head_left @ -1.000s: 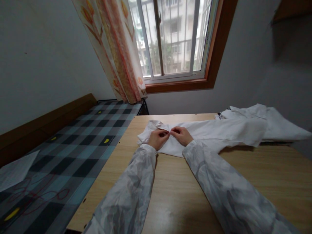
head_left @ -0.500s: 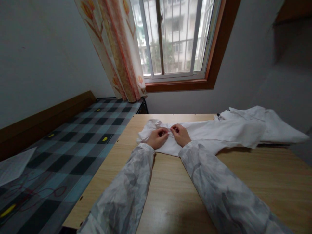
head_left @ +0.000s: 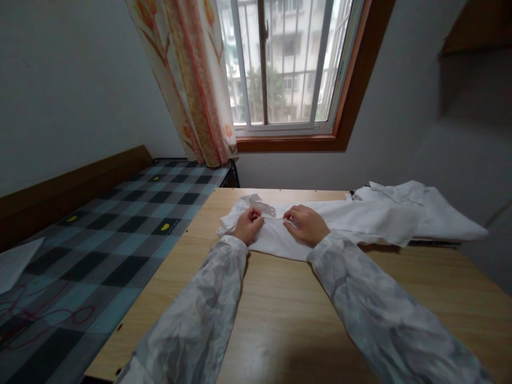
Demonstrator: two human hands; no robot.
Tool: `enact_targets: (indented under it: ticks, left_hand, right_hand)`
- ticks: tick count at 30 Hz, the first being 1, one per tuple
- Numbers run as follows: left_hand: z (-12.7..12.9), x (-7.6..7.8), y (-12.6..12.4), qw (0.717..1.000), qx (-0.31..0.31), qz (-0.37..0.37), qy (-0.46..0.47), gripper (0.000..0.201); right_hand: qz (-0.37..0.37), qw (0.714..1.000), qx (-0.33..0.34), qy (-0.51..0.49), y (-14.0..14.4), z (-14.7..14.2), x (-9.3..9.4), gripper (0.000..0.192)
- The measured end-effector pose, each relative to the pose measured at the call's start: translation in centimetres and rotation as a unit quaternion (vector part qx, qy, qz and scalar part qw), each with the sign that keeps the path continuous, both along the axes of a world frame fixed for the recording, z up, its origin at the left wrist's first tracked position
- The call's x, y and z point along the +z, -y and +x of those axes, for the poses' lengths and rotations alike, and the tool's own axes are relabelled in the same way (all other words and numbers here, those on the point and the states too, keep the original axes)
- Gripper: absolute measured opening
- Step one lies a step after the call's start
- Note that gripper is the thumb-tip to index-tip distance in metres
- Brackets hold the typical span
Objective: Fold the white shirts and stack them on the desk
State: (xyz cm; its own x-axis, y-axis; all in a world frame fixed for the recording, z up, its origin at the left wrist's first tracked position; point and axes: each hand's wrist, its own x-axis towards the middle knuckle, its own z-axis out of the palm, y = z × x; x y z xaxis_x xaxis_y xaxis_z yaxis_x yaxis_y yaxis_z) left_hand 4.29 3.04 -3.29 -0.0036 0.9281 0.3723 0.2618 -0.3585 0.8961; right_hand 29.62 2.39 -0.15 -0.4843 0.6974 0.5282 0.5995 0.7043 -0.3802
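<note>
Way over left there's a checked bed cover point(head_left: 132, 229), then the left hand point(head_left: 248, 226) pinching a white garment point(head_left: 360, 217) on the far part of the wooden table point(head_left: 276, 314). Right hand's point(head_left: 307, 225) pinching it too, just to the right.

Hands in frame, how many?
2. The left hand is at the left end of the white garment on the wooden table; the right hand is just right of it, fingers on the same garment. No others show.

Cloth point(head_left: 356, 217) partly behind right hand point(head_left: 308, 224)
</note>
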Motion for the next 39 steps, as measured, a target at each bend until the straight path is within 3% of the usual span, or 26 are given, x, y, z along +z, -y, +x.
enact_targets:
  ticks: [5,8,11,17,22,24,28,39]
  left_hand:
    - [0.1,0.7,0.4,1.000,-0.003,0.015,-0.016,0.013]
    - [0.1,0.7,0.4,0.998,0.014,0.034,-0.050,0.010]
    - [0.1,0.8,0.4,0.993,0.044,0.044,-0.101,0.008]
    - [2.8,2.3,2.7,0.935,0.159,0.165,-0.269,0.013]
    - [6.6,2.1,5.4,0.945,0.051,0.139,-0.290,0.021]
    - [7.2,1.6,5.6,0.951,0.036,0.117,-0.282,0.024]
    - [6.9,0.9,5.1,0.965,0.047,0.075,-0.248,0.029]
    - [5.9,0.3,4.1,0.983,-0.019,0.047,-0.179,0.020]
  right_hand:
    - [0.027,0.999,-0.022,0.026,1.0,1.0,-0.6,0.019]
    - [0.026,0.998,-0.051,-0.007,0.9,0.9,-1.2,0.019]
    - [-0.021,0.994,-0.065,-0.085,0.4,0.8,-2.0,0.017]
    - [-0.124,0.956,-0.113,-0.241,-0.9,1.0,-3.4,0.022]
    - [-0.194,0.936,-0.067,-0.287,-0.9,0.2,-3.7,0.025]
    - [-0.223,0.931,-0.042,-0.286,-0.8,-0.2,-4.0,0.025]
    - [-0.259,0.926,-0.017,-0.273,-1.1,-0.5,-4.5,0.026]
    - [-0.323,0.906,0.041,-0.271,-1.6,0.5,-4.5,0.039]
